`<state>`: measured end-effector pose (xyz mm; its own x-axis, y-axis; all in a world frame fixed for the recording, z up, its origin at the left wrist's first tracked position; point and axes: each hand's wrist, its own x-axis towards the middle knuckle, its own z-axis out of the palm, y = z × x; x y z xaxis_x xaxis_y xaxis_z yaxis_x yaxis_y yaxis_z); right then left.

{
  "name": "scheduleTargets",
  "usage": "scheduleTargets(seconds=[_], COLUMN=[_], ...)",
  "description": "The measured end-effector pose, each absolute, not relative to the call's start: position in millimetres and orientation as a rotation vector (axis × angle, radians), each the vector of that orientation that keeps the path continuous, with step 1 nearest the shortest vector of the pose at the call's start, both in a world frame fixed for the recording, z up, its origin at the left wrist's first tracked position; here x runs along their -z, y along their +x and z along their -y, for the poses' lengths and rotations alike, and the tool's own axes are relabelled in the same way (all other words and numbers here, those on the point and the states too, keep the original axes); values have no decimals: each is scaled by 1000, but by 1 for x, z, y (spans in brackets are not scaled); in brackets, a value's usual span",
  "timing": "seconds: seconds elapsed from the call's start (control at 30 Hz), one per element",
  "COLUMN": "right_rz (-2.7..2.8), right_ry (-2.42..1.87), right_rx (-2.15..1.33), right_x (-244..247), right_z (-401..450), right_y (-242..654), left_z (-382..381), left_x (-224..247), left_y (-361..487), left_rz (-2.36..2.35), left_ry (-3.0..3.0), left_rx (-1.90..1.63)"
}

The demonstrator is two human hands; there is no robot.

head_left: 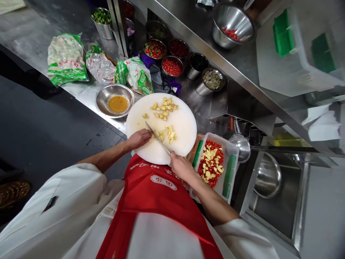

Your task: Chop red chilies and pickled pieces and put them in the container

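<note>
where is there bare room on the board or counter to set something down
The cutting board is bare along its right rim, beyond the ginger; the counter, left of the leftmost bag. Crowded: behind the board, with pots, and around the knife and left hand.

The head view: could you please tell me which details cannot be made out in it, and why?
1. Head view: most of the handle of the knife, covered by the right hand.
2. Head view: whatever is under the left hand, covered by its fingers.
3. Head view: the fine print on the leftmost plastic bag, too small and blurred.
4. Head view: the rest of the apron, cut off by the bottom edge.
</note>
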<state>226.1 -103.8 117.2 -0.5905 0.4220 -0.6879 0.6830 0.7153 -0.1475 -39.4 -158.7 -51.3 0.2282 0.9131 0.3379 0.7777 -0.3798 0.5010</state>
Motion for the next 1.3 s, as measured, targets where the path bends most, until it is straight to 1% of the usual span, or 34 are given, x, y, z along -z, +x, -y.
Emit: scheduleTargets(seconds=[0.53,1.1,1.3], right_rz=[-2274,-2261,-2260], right_ry=[863,869,880], right_rx=[623,698,713], right_x=[-113,-111,-112], right_z=[104,104,104], right_y=[224,227,232], left_z=[164,166,167], left_x=[52,51,51], left_y=[-38,-39,-42], left_rz=[-1638,-1627,-1611], left_ry=[2257,2322,2294], left_rx=[-806,-808,-858])
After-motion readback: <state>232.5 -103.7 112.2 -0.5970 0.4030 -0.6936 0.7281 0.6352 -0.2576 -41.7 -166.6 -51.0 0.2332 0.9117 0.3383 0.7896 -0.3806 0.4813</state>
